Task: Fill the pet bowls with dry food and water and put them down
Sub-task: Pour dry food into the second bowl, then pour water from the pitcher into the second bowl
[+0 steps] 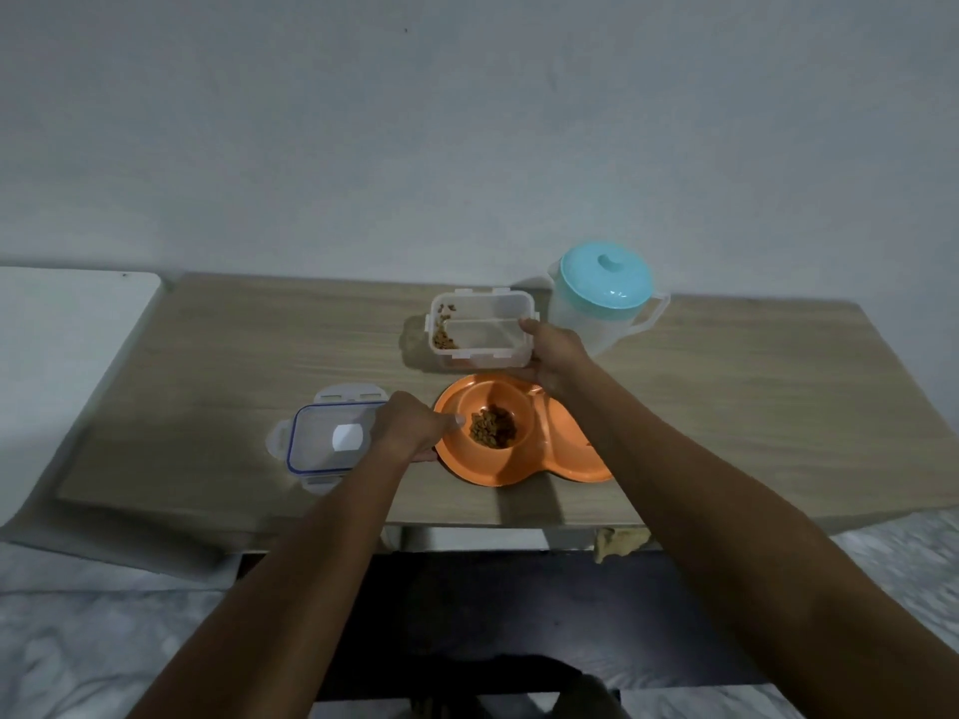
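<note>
An orange double pet bowl [524, 467] lies on the wooden table [218, 355]; its left well holds a small heap of brown dry food [492, 427], and my right forearm hides most of the right well. My left hand [412, 425] grips the bowl's left rim. Just behind the bowl stands a clear food container [480, 329] with a little kibble at its left end. My right hand [552, 358] holds this container's right end. A clear water pitcher [607, 298] with a teal lid stands at the back right, upright and closed.
The container's clear lid [324, 441] with a blue seal lies flat left of the bowl. A white surface [62, 345] adjoins the table's left end. A wall rises directly behind the table. A dark seat is below the table's front edge.
</note>
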Motion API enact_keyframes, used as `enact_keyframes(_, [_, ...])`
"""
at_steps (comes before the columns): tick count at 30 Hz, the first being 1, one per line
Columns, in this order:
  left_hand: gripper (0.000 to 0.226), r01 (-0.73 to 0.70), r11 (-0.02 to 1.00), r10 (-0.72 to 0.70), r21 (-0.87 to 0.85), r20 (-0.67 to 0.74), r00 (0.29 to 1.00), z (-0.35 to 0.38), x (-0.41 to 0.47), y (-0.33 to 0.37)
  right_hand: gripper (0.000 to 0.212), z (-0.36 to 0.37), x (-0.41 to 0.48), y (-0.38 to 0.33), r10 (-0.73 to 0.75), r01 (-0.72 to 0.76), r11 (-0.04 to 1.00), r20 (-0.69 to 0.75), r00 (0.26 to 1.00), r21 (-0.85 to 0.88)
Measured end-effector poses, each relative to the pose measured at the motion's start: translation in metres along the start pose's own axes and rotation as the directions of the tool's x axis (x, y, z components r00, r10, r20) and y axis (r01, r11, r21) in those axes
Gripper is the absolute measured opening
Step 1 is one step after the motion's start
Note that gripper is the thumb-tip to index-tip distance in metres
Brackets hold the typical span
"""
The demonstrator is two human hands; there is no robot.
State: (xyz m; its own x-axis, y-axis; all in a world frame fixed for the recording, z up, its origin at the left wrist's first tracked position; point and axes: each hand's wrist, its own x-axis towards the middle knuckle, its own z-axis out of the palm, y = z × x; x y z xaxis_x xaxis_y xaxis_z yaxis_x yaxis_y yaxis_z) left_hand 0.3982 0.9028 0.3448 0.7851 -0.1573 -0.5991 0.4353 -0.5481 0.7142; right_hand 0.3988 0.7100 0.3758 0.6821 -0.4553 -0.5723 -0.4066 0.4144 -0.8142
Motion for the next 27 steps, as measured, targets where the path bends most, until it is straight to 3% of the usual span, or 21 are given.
enact_keyframes(5, [0.032,-0.027,0.998,0.027,0.061,-0.003,1.000,0.000,0.005,-0.003,0.042,0.020,0.021,-0.002,0.008,-0.019,0.990,-0.081,0.997,-0.138])
enact_keyframes(12, [0.036,-0.024,0.997,0.023,0.071,0.014,1.000,-0.002,0.007,-0.002,0.046,0.029,0.027,0.005,0.003,-0.011,0.992,-0.064,0.998,-0.122])
enact_keyframes(16, [0.034,-0.010,0.999,0.008,0.054,0.032,0.999,-0.003,0.005,0.000,0.023,0.030,0.028,0.011,-0.037,0.020,0.979,-0.083,0.996,-0.201])
enact_keyframes(20, [0.037,0.005,0.999,-0.007,0.054,0.033,0.999,-0.004,0.006,-0.001,0.026,0.019,0.034,0.020,-0.098,0.055,0.955,-0.134,0.986,-0.290])
enact_keyframes(24, [0.040,-0.023,0.987,0.024,0.159,-0.004,1.000,-0.002,0.002,0.000,0.011,-0.003,0.006,0.022,-0.244,0.183,0.922,-0.145,0.959,-0.341])
enact_keyframes(27, [0.044,-0.097,0.909,0.146,0.405,-0.092,0.985,0.001,-0.011,0.004,0.015,-0.028,-0.013,0.026,-0.349,0.272,0.908,-0.213,0.913,-0.318])
